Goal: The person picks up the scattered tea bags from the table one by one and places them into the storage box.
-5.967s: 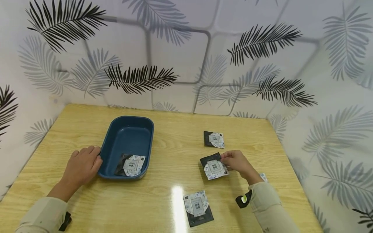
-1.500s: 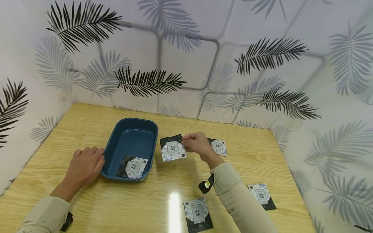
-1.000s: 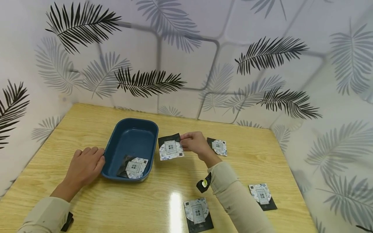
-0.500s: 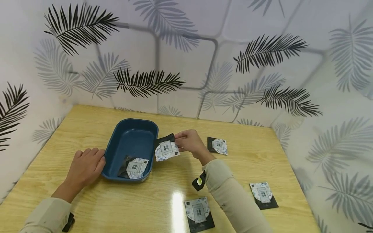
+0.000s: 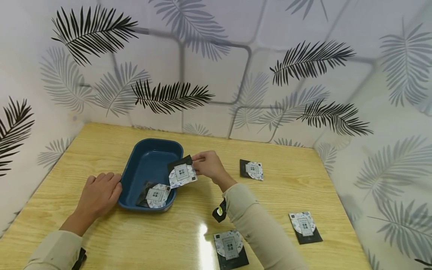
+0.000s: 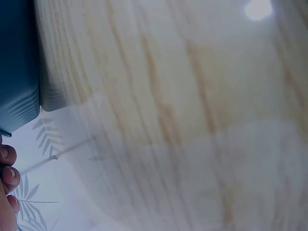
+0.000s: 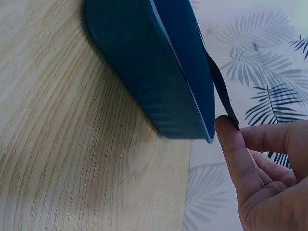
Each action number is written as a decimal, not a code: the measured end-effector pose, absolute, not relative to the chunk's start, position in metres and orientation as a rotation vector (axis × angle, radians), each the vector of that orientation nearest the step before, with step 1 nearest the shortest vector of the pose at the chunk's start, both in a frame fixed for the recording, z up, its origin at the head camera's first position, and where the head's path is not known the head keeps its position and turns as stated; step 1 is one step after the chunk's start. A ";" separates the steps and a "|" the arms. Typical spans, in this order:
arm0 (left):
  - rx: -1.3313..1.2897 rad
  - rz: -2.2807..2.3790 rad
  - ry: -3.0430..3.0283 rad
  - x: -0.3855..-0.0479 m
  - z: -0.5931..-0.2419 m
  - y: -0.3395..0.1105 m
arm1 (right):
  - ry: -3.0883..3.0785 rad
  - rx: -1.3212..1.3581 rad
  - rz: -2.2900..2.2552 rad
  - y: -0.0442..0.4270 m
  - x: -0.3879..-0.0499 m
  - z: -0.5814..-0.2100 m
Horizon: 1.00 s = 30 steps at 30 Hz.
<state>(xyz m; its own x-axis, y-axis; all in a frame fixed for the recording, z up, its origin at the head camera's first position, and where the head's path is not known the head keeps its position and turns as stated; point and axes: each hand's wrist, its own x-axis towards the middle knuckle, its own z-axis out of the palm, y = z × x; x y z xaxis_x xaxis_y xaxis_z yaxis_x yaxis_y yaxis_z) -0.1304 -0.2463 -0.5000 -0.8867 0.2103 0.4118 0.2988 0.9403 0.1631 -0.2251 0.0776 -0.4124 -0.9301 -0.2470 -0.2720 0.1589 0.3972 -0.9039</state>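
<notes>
A dark blue plastic tub (image 5: 148, 144) stands on the left of the table, and one black-and-white sachet (image 5: 156, 194) lies in its near end. My left hand (image 5: 101, 193) grips the tub's left rim; in the left wrist view its fingers (image 6: 8, 173) are curled at the tub's edge. My right hand (image 5: 210, 167) pinches a corner of another sachet (image 5: 182, 171) between thumb and fingers. That sachet reaches over the tub's right rim, held above it. Edge-on, the held sachet (image 7: 221, 89) shows as a thin dark strip in the right wrist view.
Three more sachets lie on the wooden table (image 5: 145, 240): one at the back right (image 5: 251, 169), a second sachet (image 5: 305, 227) at the right, a third sachet (image 5: 230, 250) near the front, beside my right forearm. A leaf-patterned wall covering (image 5: 209, 123) stands behind the table.
My right hand has lifted the sachet from the table's right side and carried it left to the tub's rim. My left hand has stayed at the tub.
</notes>
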 end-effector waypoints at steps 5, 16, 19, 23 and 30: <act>-0.374 -0.310 -2.686 -0.131 -0.499 -0.247 | 2.308 -0.092 -1.546 0.066 -0.226 -0.413; -0.368 -0.299 -2.709 -0.131 -0.498 -0.248 | 2.365 -0.162 -1.481 0.039 -0.227 -0.419; -0.369 -0.296 -2.703 -0.130 -0.499 -0.248 | 2.362 -0.145 -1.479 0.030 -0.226 -0.423; -0.367 -0.292 -2.698 -0.129 -0.500 -0.248 | 2.399 -0.128 -1.461 0.020 -0.226 -0.426; -0.365 -0.287 -2.683 -0.130 -0.502 -0.248 | 2.582 -0.177 -1.275 0.010 -0.226 -0.428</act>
